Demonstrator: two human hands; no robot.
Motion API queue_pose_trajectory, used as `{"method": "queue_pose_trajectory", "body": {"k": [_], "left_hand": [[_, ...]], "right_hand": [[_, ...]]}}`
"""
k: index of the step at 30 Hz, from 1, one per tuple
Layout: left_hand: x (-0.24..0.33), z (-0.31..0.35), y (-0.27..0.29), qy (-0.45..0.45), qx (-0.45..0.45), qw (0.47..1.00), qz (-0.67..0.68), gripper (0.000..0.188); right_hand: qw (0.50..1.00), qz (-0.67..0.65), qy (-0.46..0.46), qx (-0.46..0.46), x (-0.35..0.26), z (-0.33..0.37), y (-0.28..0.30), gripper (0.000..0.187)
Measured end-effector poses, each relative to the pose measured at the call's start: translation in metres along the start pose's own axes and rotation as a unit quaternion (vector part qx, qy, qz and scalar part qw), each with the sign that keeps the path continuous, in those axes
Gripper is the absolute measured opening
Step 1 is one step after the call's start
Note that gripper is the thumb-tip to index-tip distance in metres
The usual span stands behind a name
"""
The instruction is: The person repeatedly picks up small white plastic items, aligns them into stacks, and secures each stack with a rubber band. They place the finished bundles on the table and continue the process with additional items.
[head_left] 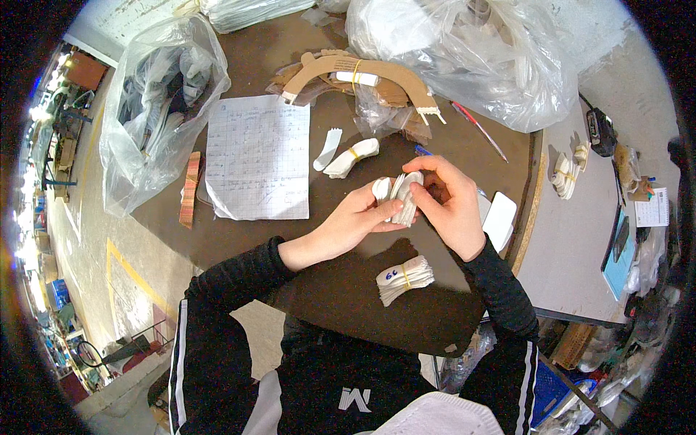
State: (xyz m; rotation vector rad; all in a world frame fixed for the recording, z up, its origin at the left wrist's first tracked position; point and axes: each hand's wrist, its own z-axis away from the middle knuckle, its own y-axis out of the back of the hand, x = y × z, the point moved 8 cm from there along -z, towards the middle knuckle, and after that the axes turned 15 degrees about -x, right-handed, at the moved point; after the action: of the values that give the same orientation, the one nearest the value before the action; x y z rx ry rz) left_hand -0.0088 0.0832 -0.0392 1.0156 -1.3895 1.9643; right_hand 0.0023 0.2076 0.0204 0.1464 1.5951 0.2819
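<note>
Over the middle of a dark brown table [319, 290], my left hand [348, 226] is closed around a stack of small white curved pieces [397, 196]. The fingers of my right hand [451, 203] pinch at the right side of that stack, where the pieces fan apart. Nearer me lies a bundle of similar white pieces [404, 280], tied with a yellow rubber band and marked in pen. Beyond my hands rests another banded white bundle [351, 159], with a loose white strip [328, 149] beside it. What the pieces are made of I cannot tell.
A handwritten squared sheet [257, 159] lies to the left, beside a clear plastic bag [163, 109] of grey material. Curved cardboard [355, 67] and a large clear bag [471, 65] are at the back. A red pen [480, 131] lies right of them. More white bundles [565, 176] sit on the pale side table.
</note>
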Motion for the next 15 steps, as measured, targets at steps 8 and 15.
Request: {"method": "queue_pose_trajectory", "body": {"k": [8, 15], "left_hand": [[0.0, -0.003, 0.003, -0.007, -0.012, 1.0, 0.008, 0.027], [0.001, -0.002, 0.003, -0.003, -0.004, 1.0, 0.011, 0.025]], "right_hand": [[0.998, 0.058, 0.029, -0.003, -0.002, -0.003, 0.002, 0.018], [0.999, 0.033, 0.03, -0.008, 0.002, -0.004, 0.0, 0.015]]}}
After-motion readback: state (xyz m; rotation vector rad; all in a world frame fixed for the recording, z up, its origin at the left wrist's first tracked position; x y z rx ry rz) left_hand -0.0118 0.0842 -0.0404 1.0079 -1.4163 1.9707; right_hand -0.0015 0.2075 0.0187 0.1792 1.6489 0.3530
